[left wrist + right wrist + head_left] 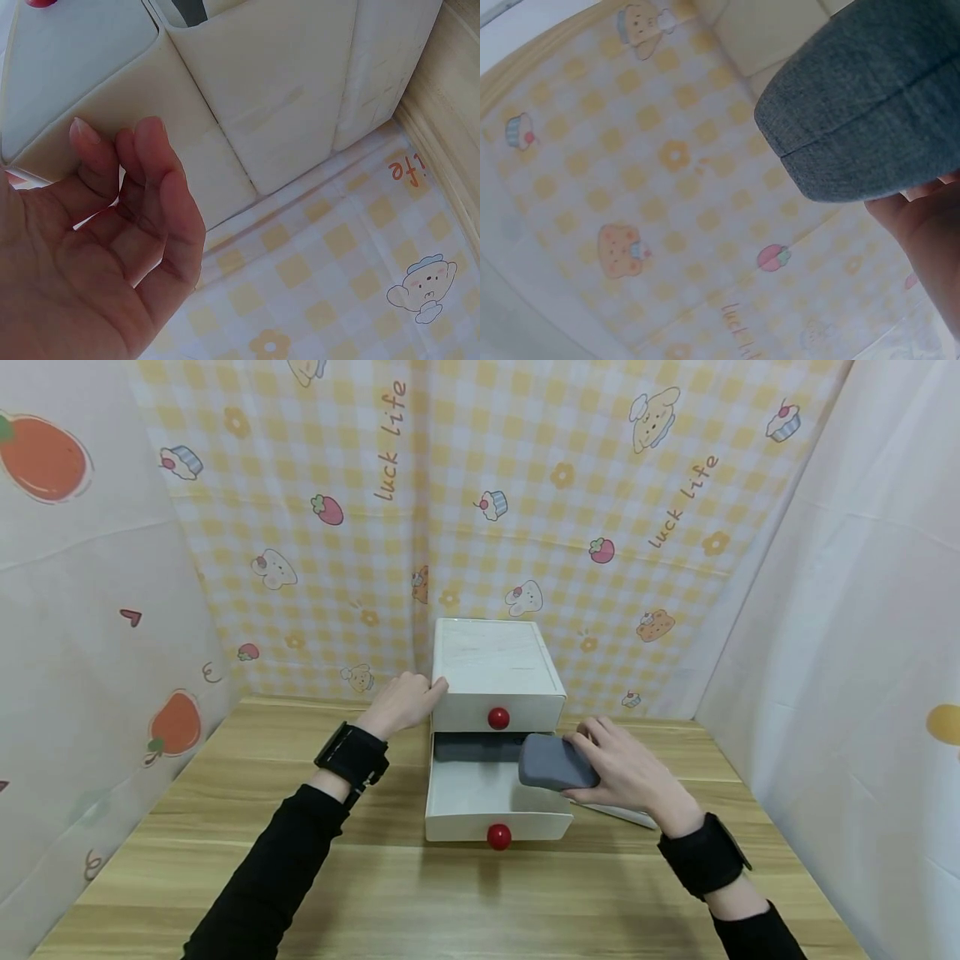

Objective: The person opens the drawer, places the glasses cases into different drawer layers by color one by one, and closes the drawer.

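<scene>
A small white two-drawer cabinet (495,656) with red knobs stands on the table. Its lower drawer (472,789) is pulled out, while the upper one (465,714) is closed. In my right hand (626,768) is a grey fabric-covered case (555,762), rounded at the corners, gripped over the right part of the open drawer. The right wrist view shows a seam along the case (862,112). My left hand (405,702) rests at the cabinet's upper left side, fingers loosely bent, holding nothing. The back of the drawer is dark, and its contents there cannot be made out.
A flat white object (618,814) lies on the wooden table (360,893) right of the drawer, partly hidden by my right hand. A yellow checked curtain (480,543) hangs close behind the cabinet, with white curtains (847,610) at both sides.
</scene>
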Demonstrator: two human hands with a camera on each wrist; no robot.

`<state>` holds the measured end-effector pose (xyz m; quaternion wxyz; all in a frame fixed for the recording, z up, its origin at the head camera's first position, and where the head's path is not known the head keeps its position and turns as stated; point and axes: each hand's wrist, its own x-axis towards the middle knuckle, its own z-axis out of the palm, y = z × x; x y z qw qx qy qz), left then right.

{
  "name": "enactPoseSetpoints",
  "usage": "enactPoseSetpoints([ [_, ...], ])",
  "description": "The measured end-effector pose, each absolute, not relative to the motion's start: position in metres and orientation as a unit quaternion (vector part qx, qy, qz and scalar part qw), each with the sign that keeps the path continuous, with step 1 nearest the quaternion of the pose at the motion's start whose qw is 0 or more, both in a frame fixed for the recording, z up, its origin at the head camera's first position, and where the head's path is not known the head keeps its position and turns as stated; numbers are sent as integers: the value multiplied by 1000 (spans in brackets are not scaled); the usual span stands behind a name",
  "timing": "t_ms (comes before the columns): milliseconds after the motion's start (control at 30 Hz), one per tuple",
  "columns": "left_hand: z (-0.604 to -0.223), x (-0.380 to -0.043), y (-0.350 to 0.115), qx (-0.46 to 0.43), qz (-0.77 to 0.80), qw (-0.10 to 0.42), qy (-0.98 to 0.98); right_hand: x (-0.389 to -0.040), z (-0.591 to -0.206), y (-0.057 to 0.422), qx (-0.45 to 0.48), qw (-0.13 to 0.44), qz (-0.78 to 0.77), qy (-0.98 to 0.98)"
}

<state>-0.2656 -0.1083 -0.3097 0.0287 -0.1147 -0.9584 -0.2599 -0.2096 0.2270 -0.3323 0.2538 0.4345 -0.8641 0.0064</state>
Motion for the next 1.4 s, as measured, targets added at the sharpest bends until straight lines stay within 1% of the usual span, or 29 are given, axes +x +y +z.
enactPoseSetpoints([
  [300, -310, -266, -108, -114, -263, 29, -958, -213, -333, 196, 454, 247, -9, -856],
  [467, -310, -265, -108, -116, -260, 31, -958, -213, -334, 180, 457, 235, -33, -857],
  [833, -311, -265, -110, -121, -263, 32, -957, -215, -338, 149, 471, 229, -81, -848],
  [1067, -310, -266, -109, -115, -260, 34, -958, -216, -343, 135, 465, 211, -103, -853],
  [1400, -308, -266, -109, -116, -253, 34, -960, -219, -351, 125, 471, 217, -123, -846],
])
